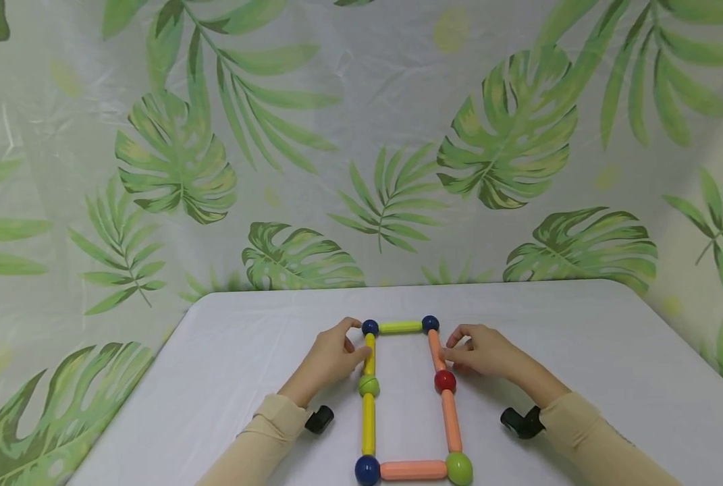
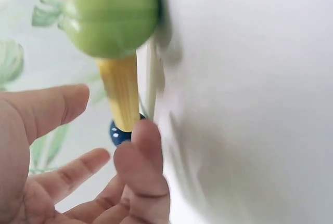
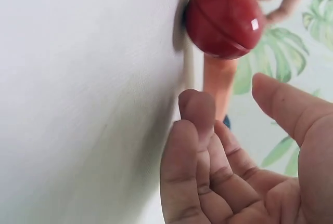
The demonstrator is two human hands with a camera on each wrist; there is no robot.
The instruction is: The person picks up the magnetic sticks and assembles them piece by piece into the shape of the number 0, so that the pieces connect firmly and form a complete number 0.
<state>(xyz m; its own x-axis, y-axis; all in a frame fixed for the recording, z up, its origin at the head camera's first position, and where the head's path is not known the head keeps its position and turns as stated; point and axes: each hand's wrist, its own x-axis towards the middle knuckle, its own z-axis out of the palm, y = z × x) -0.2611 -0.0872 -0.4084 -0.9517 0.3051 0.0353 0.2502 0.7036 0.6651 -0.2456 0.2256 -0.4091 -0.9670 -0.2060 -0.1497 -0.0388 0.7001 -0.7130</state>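
A rectangle of toy building rods and balls lies on the white table. At its left side my left hand [image 1: 332,354] is spread loosely, fingertips close by the far yellow rod [image 1: 370,354] and the far-left blue ball [image 1: 370,327]. In the left wrist view that yellow rod runs from a green ball [image 2: 112,16] past my fingers, thumb apart from it. My right hand [image 1: 481,349] is at the right side, fingers relaxed beside the far orange rod [image 1: 437,349]. A red ball [image 3: 225,22] joins this rod to another; the right thumb stands away from it.
A lime rod [image 1: 400,327] spans the far end to a second blue ball [image 1: 431,324]. Nearer me, an orange rod [image 1: 412,470] links a blue ball [image 1: 367,470] and a green ball [image 1: 459,468]. Behind the table [image 1: 246,337] hangs a leaf-print curtain [image 1: 397,88].
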